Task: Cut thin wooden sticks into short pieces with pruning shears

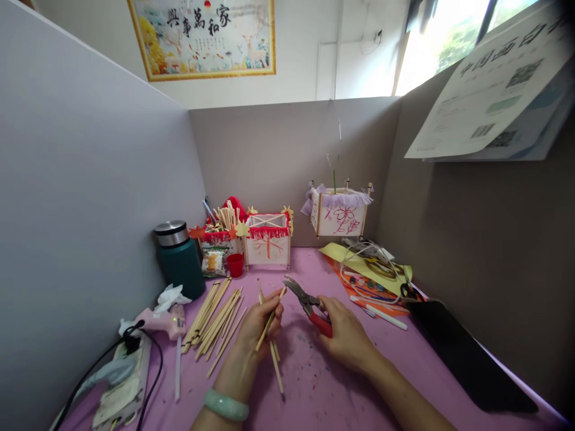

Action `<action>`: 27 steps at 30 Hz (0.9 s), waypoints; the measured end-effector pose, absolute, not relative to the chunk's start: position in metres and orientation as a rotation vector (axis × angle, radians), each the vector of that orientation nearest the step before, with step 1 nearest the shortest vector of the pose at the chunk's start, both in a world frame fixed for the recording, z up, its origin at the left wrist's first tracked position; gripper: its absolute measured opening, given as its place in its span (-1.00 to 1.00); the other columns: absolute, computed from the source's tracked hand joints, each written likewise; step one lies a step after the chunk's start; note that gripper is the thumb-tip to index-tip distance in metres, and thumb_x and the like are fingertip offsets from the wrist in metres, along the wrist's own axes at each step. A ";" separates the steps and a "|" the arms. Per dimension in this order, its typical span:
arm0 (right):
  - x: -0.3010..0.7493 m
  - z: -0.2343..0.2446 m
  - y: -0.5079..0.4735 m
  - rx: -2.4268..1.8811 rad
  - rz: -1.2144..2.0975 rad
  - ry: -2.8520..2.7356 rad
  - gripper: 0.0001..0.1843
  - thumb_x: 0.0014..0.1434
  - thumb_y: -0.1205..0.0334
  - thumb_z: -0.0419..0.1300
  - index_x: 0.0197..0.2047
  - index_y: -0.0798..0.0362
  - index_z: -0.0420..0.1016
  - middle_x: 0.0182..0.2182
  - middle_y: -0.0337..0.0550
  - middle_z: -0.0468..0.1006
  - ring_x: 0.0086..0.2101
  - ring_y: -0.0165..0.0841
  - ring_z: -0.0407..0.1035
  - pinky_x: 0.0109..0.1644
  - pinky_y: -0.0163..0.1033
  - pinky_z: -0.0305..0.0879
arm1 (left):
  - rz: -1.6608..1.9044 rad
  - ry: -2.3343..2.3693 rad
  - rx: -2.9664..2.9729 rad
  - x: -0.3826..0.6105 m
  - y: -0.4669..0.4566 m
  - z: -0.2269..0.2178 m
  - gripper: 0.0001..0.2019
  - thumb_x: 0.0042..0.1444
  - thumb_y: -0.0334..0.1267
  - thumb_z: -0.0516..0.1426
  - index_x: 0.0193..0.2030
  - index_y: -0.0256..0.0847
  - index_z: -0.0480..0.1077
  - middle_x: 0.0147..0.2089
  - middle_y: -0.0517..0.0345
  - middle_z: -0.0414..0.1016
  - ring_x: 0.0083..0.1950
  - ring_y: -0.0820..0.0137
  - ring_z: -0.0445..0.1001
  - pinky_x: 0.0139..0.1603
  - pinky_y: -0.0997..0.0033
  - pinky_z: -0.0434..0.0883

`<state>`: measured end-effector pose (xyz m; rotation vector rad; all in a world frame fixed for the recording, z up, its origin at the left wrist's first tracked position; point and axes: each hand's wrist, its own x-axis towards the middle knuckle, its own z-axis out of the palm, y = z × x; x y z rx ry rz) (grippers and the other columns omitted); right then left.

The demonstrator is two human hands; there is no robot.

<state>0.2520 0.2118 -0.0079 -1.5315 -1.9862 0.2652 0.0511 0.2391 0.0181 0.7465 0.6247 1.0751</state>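
Red-handled dark grey pliers (309,302) at five o'clock, straw-coloured sticks (218,324) at seven, mauve tabletop (341,401) at six, white box (330,227) with lilac frill (348,199) and red flower pattern (345,216) at three, black pad (471,359) at four, gold-edged picture (202,54) at eleven

My left hand (265,320) is curled, its forearm (233,371) aimed toward one o'clock. My right hand (344,332) grips, angled toward ten.

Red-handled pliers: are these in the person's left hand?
No, the right hand holds the red-handled pliers, while the left hand holds thin wooden sticks.
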 end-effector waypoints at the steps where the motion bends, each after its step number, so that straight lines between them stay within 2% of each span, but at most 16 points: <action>1: 0.252 -0.009 0.212 -1.542 0.260 -1.993 -0.38 -0.10 0.32 0.17 0.10 0.04 0.21 -0.07 -0.04 0.38 -0.08 -0.21 0.25 0.00 -0.21 0.10 | 1.078 0.633 0.740 0.051 0.239 0.018 -0.67 0.04 -0.33 0.13 -0.03 -0.33 0.33 -0.62 0.37 0.27 -0.80 0.71 -0.03 -0.78 0.63 -0.10; 5: 0.253 -0.010 0.213 -1.557 0.259 -2.034 -0.33 -0.10 0.30 0.17 0.14 0.07 0.17 -0.01 0.01 0.34 -0.02 -0.19 0.20 0.04 -0.18 0.07 | 1.087 0.658 0.728 0.051 0.242 0.015 -0.65 0.03 -0.32 0.14 -0.01 -0.33 0.32 -0.63 0.36 0.27 -0.80 0.70 -0.03 -0.77 0.63 -0.11; 9: 0.250 -0.008 0.209 -1.570 0.295 -2.064 -0.33 -0.11 0.30 0.16 0.13 0.05 0.18 -0.06 -0.01 0.35 -0.07 -0.20 0.23 -0.01 -0.21 0.09 | 1.104 0.689 0.741 0.053 0.243 0.011 -0.74 -0.02 -0.38 0.14 -0.14 -0.35 0.36 -0.65 0.35 0.25 -0.79 0.69 -0.01 -0.77 0.63 -0.10; 11: 0.248 -0.007 0.207 -1.559 0.318 -2.069 -0.38 -0.11 0.32 0.14 0.09 0.05 0.20 -0.12 -0.05 0.37 -0.12 -0.23 0.26 -0.07 -0.25 0.11 | 1.115 0.692 0.743 0.054 0.244 0.010 -0.77 -0.03 -0.40 0.14 -0.17 -0.35 0.36 -0.66 0.35 0.24 -0.78 0.68 0.00 -0.76 0.63 -0.08; 14: 0.246 -0.006 0.205 -1.561 0.338 -2.068 -0.57 -0.08 0.33 0.11 -0.07 0.04 0.26 -0.20 -0.10 0.40 -0.23 -0.29 0.30 -0.21 -0.31 0.11 | 1.108 0.671 0.745 0.053 0.245 0.010 -0.74 0.00 -0.40 0.12 -0.11 -0.35 0.33 -0.67 0.37 0.22 -0.78 0.67 -0.03 -0.77 0.64 -0.11; 18: 0.245 -0.011 0.207 -1.698 0.288 -2.077 -0.77 -0.04 0.33 0.11 -0.24 0.03 0.27 -0.34 -0.15 0.47 -0.36 -0.32 0.33 -0.36 -0.32 0.00 | 1.066 0.709 0.724 0.051 0.247 0.005 -0.67 0.04 -0.40 0.09 -0.01 -0.35 0.28 -0.67 0.37 0.21 -0.78 0.65 -0.07 -0.78 0.64 -0.13; 23: 0.243 -0.017 0.210 -1.812 0.253 -2.052 -0.82 -0.02 0.33 0.12 -0.27 0.03 0.30 -0.41 -0.13 0.51 -0.42 -0.30 0.36 -0.42 -0.31 -0.09 | 1.071 0.735 0.714 0.050 0.250 -0.001 -0.68 0.03 -0.40 0.12 -0.04 -0.35 0.29 -0.65 0.36 0.22 -0.78 0.66 -0.05 -0.78 0.64 -0.13; 27: 0.243 -0.014 0.210 -1.764 0.325 -2.016 -0.78 -0.02 0.34 0.11 -0.23 0.03 0.31 -0.37 -0.14 0.50 -0.39 -0.32 0.36 -0.39 -0.33 -0.04 | 1.065 0.683 0.708 0.050 0.249 0.002 -0.72 0.04 -0.38 0.10 -0.07 -0.32 0.30 -0.64 0.38 0.20 -0.78 0.67 -0.07 -0.78 0.65 -0.14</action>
